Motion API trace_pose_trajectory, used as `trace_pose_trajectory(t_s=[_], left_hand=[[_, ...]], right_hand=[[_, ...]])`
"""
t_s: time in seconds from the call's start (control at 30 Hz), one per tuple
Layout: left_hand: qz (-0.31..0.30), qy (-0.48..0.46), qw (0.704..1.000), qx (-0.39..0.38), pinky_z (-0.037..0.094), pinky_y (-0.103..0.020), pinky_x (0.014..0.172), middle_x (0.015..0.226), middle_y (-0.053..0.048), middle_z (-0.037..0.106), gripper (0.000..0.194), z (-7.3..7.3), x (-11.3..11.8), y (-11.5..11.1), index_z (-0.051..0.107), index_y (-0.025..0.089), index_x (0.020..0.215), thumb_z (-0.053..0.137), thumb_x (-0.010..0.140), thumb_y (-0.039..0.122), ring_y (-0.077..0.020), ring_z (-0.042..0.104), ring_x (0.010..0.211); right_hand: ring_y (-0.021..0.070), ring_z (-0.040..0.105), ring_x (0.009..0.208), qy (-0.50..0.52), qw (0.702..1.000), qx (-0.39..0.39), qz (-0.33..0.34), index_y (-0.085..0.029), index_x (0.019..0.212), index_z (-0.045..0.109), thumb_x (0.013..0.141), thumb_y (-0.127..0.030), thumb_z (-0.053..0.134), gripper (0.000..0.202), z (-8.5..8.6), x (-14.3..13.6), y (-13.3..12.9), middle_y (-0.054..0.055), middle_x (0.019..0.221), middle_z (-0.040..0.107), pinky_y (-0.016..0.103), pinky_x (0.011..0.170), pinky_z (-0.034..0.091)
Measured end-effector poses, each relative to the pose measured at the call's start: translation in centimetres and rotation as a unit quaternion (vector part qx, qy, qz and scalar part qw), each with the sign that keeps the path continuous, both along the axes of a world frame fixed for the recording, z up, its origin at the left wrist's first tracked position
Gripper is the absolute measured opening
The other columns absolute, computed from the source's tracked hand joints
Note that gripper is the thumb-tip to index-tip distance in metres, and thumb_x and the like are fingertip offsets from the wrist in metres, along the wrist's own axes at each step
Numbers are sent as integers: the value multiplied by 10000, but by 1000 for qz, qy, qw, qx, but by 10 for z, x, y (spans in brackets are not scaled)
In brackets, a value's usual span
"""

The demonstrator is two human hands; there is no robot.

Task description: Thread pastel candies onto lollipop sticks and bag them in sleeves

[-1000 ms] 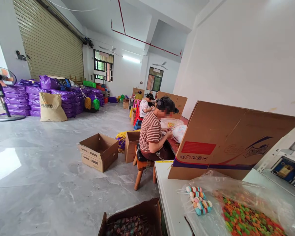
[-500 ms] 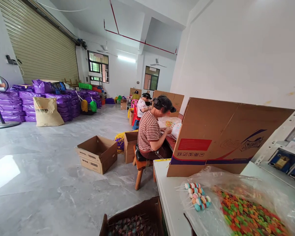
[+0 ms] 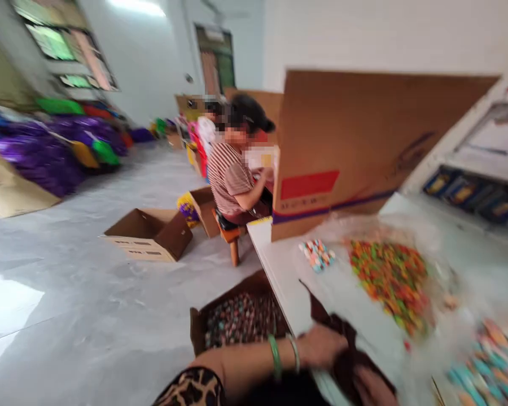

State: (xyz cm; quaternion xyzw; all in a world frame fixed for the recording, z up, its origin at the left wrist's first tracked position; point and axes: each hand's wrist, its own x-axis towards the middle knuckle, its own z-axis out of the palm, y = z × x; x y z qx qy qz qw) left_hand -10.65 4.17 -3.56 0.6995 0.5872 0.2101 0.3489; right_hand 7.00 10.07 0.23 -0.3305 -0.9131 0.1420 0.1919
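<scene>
A dark brown cloth (image 3: pixel 342 330) lies bunched at the front edge of the white table. My left hand (image 3: pixel 324 347), with two bangles at its wrist, has its fingers closed on the cloth. Lower down, my right hand (image 3: pixel 375 386) is blurred and partly cut off by the bottom of the view; it appears to grip the cloth's lower part. Beyond the cloth, a small group of coloured candy skewers (image 3: pixel 317 255) rests on clear plastic. Ring-shaped red, orange and green candies (image 3: pixel 392 276) are heaped beside it. Pastel candy pieces (image 3: pixel 493 361) lie at the right.
A cardboard panel (image 3: pixel 338 146) stands across the table's far end. Below the table's left edge is a carton (image 3: pixel 201 327) of candy skewers. An open carton (image 3: pixel 138 254) sits on the floor. A person in a striped shirt (image 3: pixel 232 175) sits working beyond the panel.
My view has swung down and right, bringing more of the table into sight. Both my hands have come into view on the brown cloth, of which only a strip showed before.
</scene>
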Motion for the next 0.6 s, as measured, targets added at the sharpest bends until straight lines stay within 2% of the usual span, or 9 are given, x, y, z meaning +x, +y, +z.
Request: trace_pose_trajectory(t_s=[0.03, 0.07, 0.1, 0.17, 0.23, 0.3, 0.43, 0.53, 0.6], left_hand=[[-8, 0, 1000, -5, 490, -399, 852, 1021, -88, 610, 240, -5, 4, -4, 623, 196, 1106, 548, 879, 220, -242, 575, 1010], [9, 38, 999, 14, 484, -368, 837, 964, -73, 605, 258, -8, 5, -9, 637, 217, 1096, 518, 871, 178, -230, 577, 979], [37, 60, 997, 33, 480, -336, 821, 941, -62, 597, 289, -9, 4, -12, 648, 236, 1096, 494, 867, 152, -208, 579, 941], [79, 38, 993, 73, 470, -278, 830, 964, -51, 593, 353, -7, -4, -17, 653, 233, 1111, 426, 877, 97, -159, 575, 913], [137, 4, 986, 98, 462, -254, 871, 1031, -52, 596, 378, -2, -19, -18, 635, 210, 1152, 432, 863, 75, -142, 572, 955], [206, -13, 971, 118, 460, -256, 892, 1052, -52, 603, 357, 5, -35, -15, 632, 195, 1147, 467, 851, 82, -141, 576, 968], [326, 6, 936, 131, 474, -263, 805, 981, -45, 621, 231, 17, -62, 0, 669, 189, 994, 538, 821, 112, -145, 601, 858], [324, 17, 935, 143, 459, -260, 736, 850, -24, 600, 78, 25, -63, 10, 652, 189, 794, 579, 818, 176, -136, 578, 757], [287, 12, 945, 155, 441, -260, 717, 786, -8, 572, 120, 28, -52, 13, 616, 192, 722, 586, 833, 228, -130, 551, 722]], right_hand=[[243, 651, 946, -19, 999, -24, -11, -362, 899, 698, 864, -277, 594, 140, -15, 14, -7, 49, 1023, 659, 373, 682, 581], [224, 664, 859, -33, 998, -43, -8, -321, 865, 719, 886, -194, 472, 278, -28, 26, -14, 54, 898, 673, 377, 734, 586], [227, 660, 811, -36, 999, -34, 19, -264, 906, 735, 878, -134, 382, 377, -38, 36, -21, 73, 819, 672, 402, 777, 580], [232, 636, 808, -48, 998, 0, 34, -182, 1055, 720, 833, -58, 335, 461, -50, 50, -30, 97, 839, 678, 410, 790, 569], [233, 622, 898, -38, 998, 36, 46, -146, 1174, 667, 791, -6, 330, 528, -51, 58, -36, 119, 989, 682, 399, 829, 556], [239, 602, 1023, -7, 997, 65, 40, -160, 1246, 616, 796, 7, 335, 556, -48, 64, -38, 125, 1146, 648, 408, 898, 536], [252, 587, 1096, 74, 993, 91, 0, -217, 1361, 507, 878, -63, 417, 516, -43, 71, -34, 137, 1227, 596, 422, 916, 536], [237, 599, 1087, 92, 993, 77, -23, -234, 1399, 458, 900, -79, 438, 523, -38, 68, -33, 140, 1217, 595, 384, 913, 540], [223, 610, 1066, 86, 994, 64, -33, -233, 1378, 477, 912, -89, 424, 491, -34, 65, -35, 132, 1180, 613, 347, 891, 544]])
